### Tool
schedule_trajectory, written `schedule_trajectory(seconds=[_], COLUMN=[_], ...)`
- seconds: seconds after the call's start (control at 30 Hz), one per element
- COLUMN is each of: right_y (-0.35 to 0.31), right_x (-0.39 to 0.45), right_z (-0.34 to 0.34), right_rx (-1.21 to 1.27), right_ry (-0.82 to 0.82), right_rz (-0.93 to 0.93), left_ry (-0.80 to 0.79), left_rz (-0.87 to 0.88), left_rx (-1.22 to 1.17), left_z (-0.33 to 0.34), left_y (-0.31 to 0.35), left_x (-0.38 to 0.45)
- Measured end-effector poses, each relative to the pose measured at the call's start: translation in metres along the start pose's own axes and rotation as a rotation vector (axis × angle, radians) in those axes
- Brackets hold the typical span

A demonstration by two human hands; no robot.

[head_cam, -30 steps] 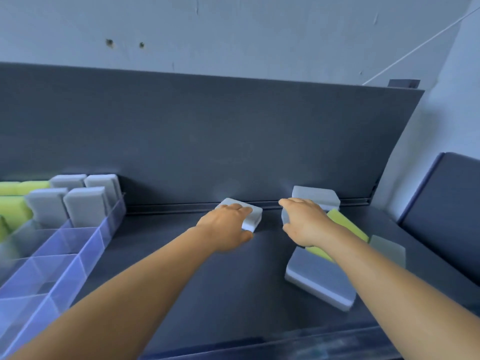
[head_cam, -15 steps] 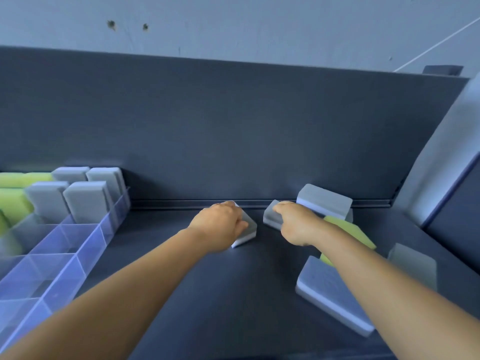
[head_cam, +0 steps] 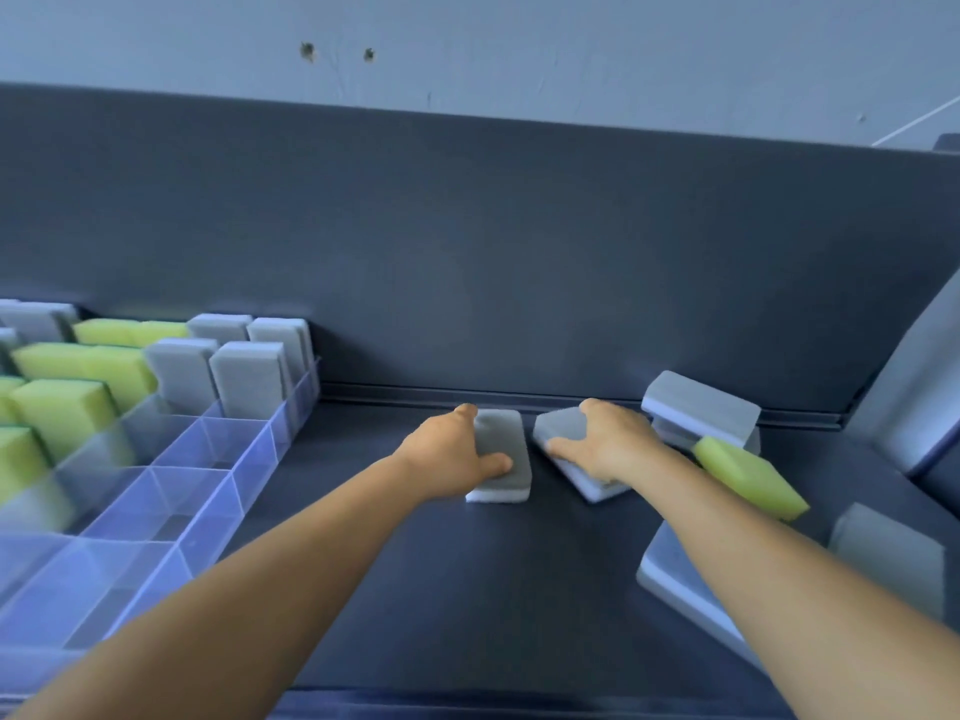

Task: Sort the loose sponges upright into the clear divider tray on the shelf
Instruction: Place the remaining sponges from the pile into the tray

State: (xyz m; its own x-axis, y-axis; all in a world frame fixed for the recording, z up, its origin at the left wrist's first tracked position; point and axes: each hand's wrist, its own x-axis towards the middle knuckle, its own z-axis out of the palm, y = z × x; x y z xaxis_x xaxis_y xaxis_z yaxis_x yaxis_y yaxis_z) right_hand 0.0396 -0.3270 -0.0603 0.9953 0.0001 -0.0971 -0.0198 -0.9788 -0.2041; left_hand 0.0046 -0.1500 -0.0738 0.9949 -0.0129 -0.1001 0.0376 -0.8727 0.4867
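My left hand (head_cam: 451, 454) grips a grey sponge (head_cam: 501, 446) lying flat on the dark shelf, thumb at its near edge and a finger at its far corner. Just to its right, my right hand (head_cam: 608, 444) holds a second grey sponge (head_cam: 558, 426), tilted, with fingers spread over its top. The clear divider tray (head_cam: 208, 470) stands at the left. Its far cells hold upright grey sponges (head_cam: 244, 379) and yellow-green sponges (head_cam: 62, 407); the near cells hold nothing.
More loose sponges lie at the right: a grey one (head_cam: 701, 407) propped against the back wall, a yellow-green one (head_cam: 748, 478), a grey one (head_cam: 670, 574) under my right forearm and another (head_cam: 883, 553) near the right edge. A dark back panel (head_cam: 467, 252) rises behind the shelf.
Both hands have each taken hold of a grey sponge. The left one now lies flat under my hand. The view has swung left, showing more of the tray.
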Motion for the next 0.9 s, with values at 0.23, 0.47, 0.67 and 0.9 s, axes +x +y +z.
schedule_trajectory(seconds=[0.23, 0.47, 0.67, 0.9], right_y=[-0.007, -0.011, -0.03, -0.077], right_x=[-0.012, -0.034, -0.056, -0.081], right_z=[0.0, -0.012, -0.024, -0.035], right_rx=[0.184, 0.531, 0.719, 0.694], right_ry=[-0.024, -0.024, 0.07, 0.2], right_rz=[-0.055, -0.19, -0.322, -0.462], left_ry=[0.085, 0.224, 0.361, 0.458], left_rz=[0.001, 0.044, 0.126, 0.192], left_rx=[-0.238, -0.303, -0.287, -0.19], left_z=[0.002, -0.01, -0.044, -0.093], left_y=[-0.002, -0.003, -0.014, -0.043], left_x=[-0.02, -0.048, -0.068, -0.088])
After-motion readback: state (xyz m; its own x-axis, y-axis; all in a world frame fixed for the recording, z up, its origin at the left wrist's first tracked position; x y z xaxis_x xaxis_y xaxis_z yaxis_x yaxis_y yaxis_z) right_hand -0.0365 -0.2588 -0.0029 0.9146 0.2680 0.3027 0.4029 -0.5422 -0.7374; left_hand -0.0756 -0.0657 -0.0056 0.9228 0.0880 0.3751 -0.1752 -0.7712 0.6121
